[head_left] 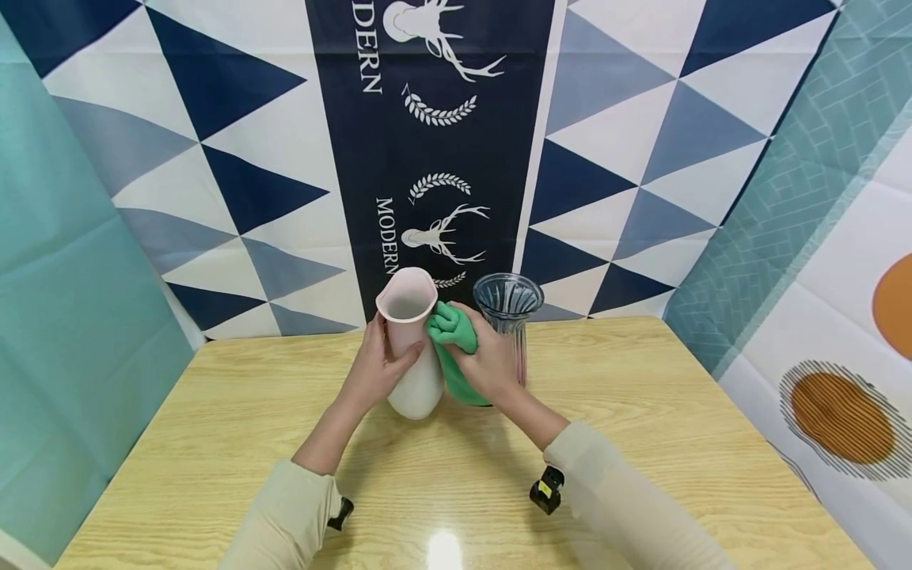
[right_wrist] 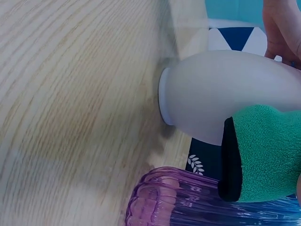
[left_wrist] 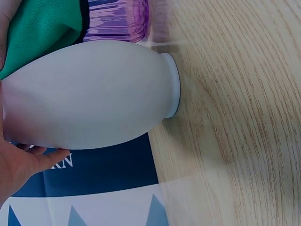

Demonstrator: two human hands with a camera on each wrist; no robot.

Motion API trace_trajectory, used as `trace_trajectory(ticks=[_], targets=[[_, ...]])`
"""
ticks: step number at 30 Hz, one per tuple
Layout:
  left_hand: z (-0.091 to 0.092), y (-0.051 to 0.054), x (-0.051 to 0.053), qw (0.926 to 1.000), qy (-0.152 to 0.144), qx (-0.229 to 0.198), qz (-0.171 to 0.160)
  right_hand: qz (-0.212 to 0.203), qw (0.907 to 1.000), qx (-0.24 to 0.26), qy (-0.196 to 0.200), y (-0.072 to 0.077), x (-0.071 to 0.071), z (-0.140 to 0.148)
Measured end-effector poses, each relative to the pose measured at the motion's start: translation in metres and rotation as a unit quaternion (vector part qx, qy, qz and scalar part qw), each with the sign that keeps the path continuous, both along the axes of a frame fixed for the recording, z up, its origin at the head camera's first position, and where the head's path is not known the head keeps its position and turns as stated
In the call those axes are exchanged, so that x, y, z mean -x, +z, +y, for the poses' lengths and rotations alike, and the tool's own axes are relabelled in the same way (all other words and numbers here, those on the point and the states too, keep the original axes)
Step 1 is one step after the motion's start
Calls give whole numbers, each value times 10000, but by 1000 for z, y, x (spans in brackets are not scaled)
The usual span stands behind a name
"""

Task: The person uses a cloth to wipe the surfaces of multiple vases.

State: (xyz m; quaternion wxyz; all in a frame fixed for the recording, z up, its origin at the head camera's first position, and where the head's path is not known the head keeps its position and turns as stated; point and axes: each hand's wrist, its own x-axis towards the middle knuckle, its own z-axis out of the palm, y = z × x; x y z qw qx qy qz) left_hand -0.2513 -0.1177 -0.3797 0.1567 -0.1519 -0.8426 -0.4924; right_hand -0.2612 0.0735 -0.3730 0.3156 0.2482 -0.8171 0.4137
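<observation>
A white vase (head_left: 419, 388) with a wavy rim stands near the back of the table. My left hand (head_left: 376, 366) grips it round the upper part, thumb across the front. In my right hand (head_left: 492, 360) a green cloth (head_left: 456, 326) is bunched, pressed close to the vase's right side near the rim. The cloth's lower end, with a black edge, hangs down in the right wrist view. Just behind the right hand is a ribbed glass vase (head_left: 508, 297), bluish at the top and purple toward its base (right_wrist: 153, 197); the hand partly hides it.
The wooden table (head_left: 627, 412) reaches back to a patterned wall cloth (head_left: 271, 198). Teal hangings (head_left: 64, 332) flank the left side, and a white cloth with orange circles (head_left: 841, 416) hangs at the right.
</observation>
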Motion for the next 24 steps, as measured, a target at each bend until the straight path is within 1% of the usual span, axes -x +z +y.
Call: trace_trajectory(ticks=[4,7,13,16,20,24], targets=[[0,-1,2,9999,-103,-62,51,-280,9994,59,203,0,-1,-1],[0,-1,2,9998,-135,-93,64,-369,9989,63,264,-3,-1,-1],[-1,-1,2,9997,-182,-141,46,-614,9972,23,424,-15,0,3],[-1,-2,2,9996,-230,-166,54,-740,9965,-22,399,-21,-1,5],[0,-2,2,9996,-232,-170,76,-922,9953,-108,268,-28,-5,7],[0,0,1,9997,-198,-144,59,-943,9952,-190,198,-37,-6,9]])
